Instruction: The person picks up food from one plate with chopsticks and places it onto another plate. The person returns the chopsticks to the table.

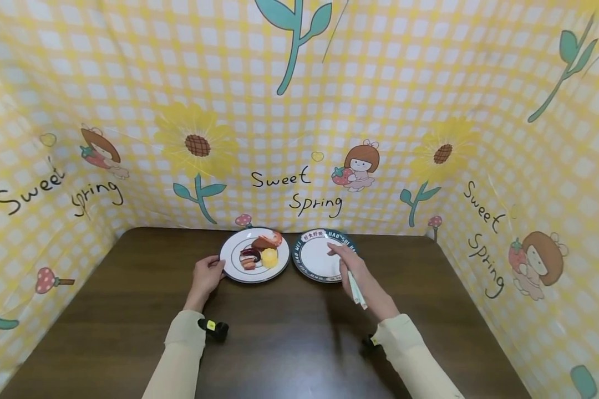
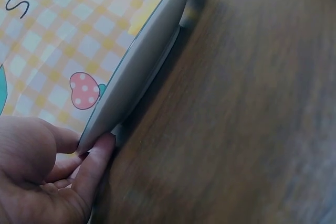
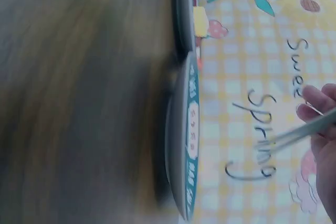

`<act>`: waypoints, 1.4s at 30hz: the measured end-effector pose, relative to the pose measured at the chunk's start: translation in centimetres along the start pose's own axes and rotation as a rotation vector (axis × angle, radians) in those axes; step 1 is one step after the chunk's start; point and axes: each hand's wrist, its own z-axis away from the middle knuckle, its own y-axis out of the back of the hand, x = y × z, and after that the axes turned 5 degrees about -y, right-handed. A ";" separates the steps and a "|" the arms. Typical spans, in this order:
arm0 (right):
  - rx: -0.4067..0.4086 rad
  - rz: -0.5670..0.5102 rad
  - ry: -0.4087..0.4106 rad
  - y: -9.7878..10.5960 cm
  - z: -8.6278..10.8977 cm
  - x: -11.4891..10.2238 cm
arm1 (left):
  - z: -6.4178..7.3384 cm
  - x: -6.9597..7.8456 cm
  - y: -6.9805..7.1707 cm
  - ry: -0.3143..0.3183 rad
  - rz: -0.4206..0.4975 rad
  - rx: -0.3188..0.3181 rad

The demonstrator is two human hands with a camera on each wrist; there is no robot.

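Note:
My left hand point(image 1: 207, 280) pinches the left rim of a white plate point(image 1: 235, 254), thumb under the edge and a finger on top in the left wrist view. On this plate lie a yellow scalloped piece point(image 1: 269, 257), an orange shrimp point(image 1: 277, 238), a brown piece point(image 1: 263, 244), a dark red piece point(image 1: 250, 254) and a striped bacon-like piece point(image 1: 249, 264). My right hand point(image 1: 363, 278) grips a pair of pale chopsticks point(image 1: 356, 292) over the right side of a green-rimmed plate point(image 1: 309, 257). Their far ends angle back toward the wrist; no food shows between them in the right wrist view.
Both plates stand side by side at the back of a dark wooden table point(image 1: 274, 343). Right behind them hangs a yellow checked cloth point(image 1: 279, 133), which also encloses the left and right sides. A black wrist device point(image 1: 217, 331) sits at the left cuff.

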 end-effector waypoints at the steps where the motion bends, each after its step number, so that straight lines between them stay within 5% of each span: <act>1: -0.009 -0.007 -0.033 0.4 0.2 0.1 | 0.0 0.0 0.0 0.002 0.002 0.001; 7: -0.015 0.123 -0.355 3.5 1.0 1.0 | 0.1 -0.3 0.1 -0.009 0.041 -0.006; 13: -0.019 0.275 -0.560 4.9 1.7 2.2 | 0.0 -0.6 0.1 -0.019 0.064 -0.012; 22: -0.290 0.391 -0.727 4.8 3.5 5.2 | 0.1 -0.6 0.1 -0.022 0.071 -0.014; 29: -0.397 0.441 -0.935 4.4 3.9 6.2 | 0.2 -0.5 0.3 -0.014 0.052 -0.025; 36: -0.496 0.625 -0.862 3.0 3.5 6.3 | 0.4 -0.3 0.3 -0.010 0.049 -0.029; 42: -0.458 0.671 -0.821 2.5 2.9 5.8 | 0.4 -0.2 0.2 -0.011 0.049 -0.025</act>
